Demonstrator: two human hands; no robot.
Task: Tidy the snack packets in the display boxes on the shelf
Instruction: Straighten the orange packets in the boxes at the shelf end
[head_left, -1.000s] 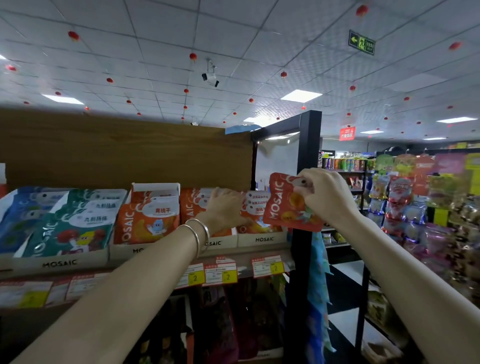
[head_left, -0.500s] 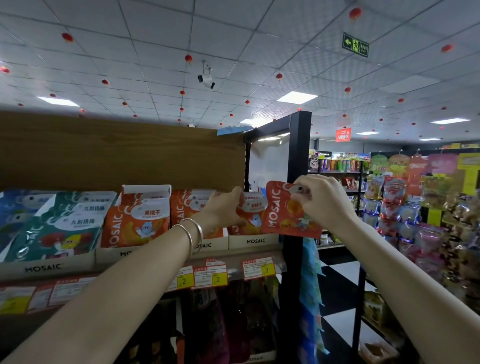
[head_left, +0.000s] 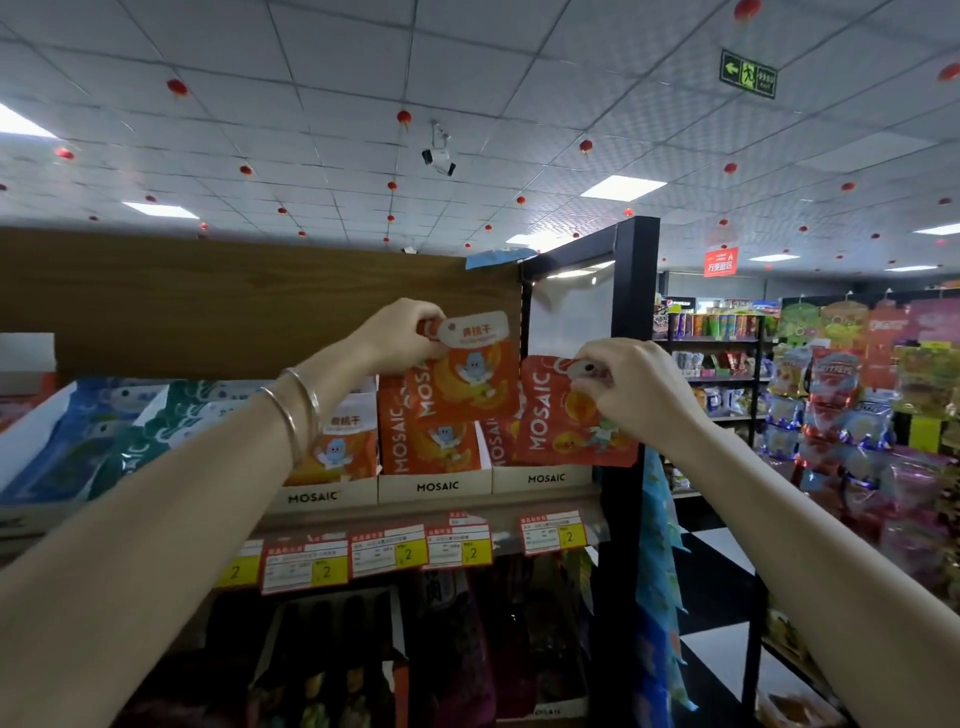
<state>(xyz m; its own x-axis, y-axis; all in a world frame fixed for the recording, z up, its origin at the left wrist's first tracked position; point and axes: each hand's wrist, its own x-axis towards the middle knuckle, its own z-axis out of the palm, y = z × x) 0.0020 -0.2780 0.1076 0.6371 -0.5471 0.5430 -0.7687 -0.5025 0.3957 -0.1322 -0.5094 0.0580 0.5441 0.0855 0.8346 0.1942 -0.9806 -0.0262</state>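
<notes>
The left hand is closed on the top corner of an orange packet, pinching it beside its white label and holding it upright above the middle display box, in front of the wooden back panel. Two silver bangles circle the left wrist. The right hand is curled tight around the top edge of a red packet — fingers folded over the hang-hole end — and holds it a little tilted, in front of the rightmost display box and just beside the black shelf post. More orange packets stand upright in the middle box, and another orange one shows in the box to its left, partly hidden by the left forearm. Further left, green packets and blue packets lean back in their own boxes. The boxes sit in a row on the shelf, whose front edge carries yellow and red price tags. Across the aisle to the right — well apart from the hands — stands a rack of bright hanging snacks.
</notes>
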